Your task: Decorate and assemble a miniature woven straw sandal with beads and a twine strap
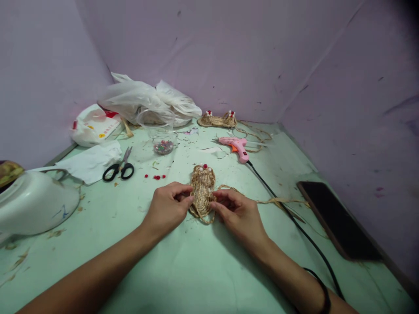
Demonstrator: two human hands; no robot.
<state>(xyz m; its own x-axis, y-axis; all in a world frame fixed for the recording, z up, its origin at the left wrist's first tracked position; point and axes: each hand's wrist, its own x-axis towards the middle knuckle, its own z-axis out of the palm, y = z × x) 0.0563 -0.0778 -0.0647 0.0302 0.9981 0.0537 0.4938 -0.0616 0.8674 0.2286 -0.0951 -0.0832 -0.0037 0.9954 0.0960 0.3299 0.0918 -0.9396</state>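
Observation:
A small woven straw slipper [202, 185] lies on the green tabletop, its beaded end pointing away from me. One red bead and paler ones sit at that far end. My left hand [173, 200] is closed in a pinch on the slipper's left edge. On the opposite edge, the thumb and fingertips of my right hand [237, 211] pinch the side near the heel. A braided straw cord [232, 188] runs from the slipper out to the right, behind my right hand. At the near end a loop of cord curves around the heel.
Black-handled scissors [119, 168], red beads [157, 177] and a clear cup of beads [163, 146] are on the left, beyond a white pot [39, 203]. A pink glue gun [235, 146] trails its cable rightward near a phone [338, 220]. Finished-looking beaded slippers [218, 121] and plastic bags [144, 100] stand behind.

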